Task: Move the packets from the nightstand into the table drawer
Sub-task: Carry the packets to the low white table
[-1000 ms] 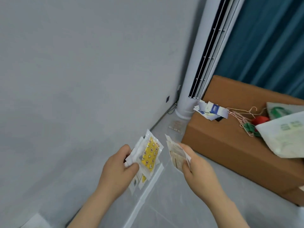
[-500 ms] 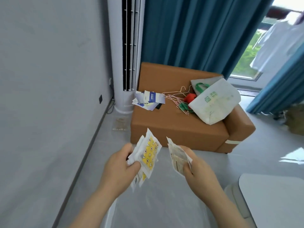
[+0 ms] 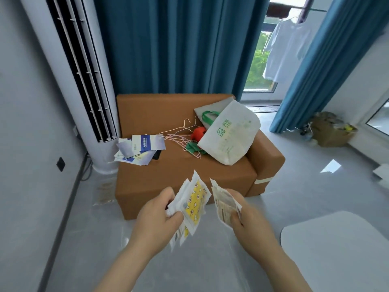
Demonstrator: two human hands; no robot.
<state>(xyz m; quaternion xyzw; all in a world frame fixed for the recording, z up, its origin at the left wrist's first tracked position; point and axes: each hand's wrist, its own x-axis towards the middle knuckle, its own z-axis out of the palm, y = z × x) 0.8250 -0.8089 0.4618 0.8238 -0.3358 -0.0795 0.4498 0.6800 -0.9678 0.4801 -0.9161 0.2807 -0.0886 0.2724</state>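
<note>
My left hand (image 3: 156, 220) grips a fan of white packets, the front one a yellow patterned packet (image 3: 194, 204), with more hanging below my thumb. My right hand (image 3: 247, 221) pinches a few beige packets (image 3: 223, 202) held upright. Both hands are raised side by side in front of me, above the grey floor. A rounded white table top (image 3: 336, 247) shows at the lower right; no drawer and no nightstand are in view.
A brown low sofa (image 3: 168, 171) stands ahead with leaflets (image 3: 140, 148), wire hangers (image 3: 179, 134) and a white bag (image 3: 230, 134) on it. A tall white air conditioner (image 3: 84, 81) is at the left, blue curtains (image 3: 179, 45) behind, a cardboard box (image 3: 331, 131) far right.
The view has swung right from the bare wall to the sofa, curtains and window. The white table top came into view. Both hands kept their packets and stayed together.
</note>
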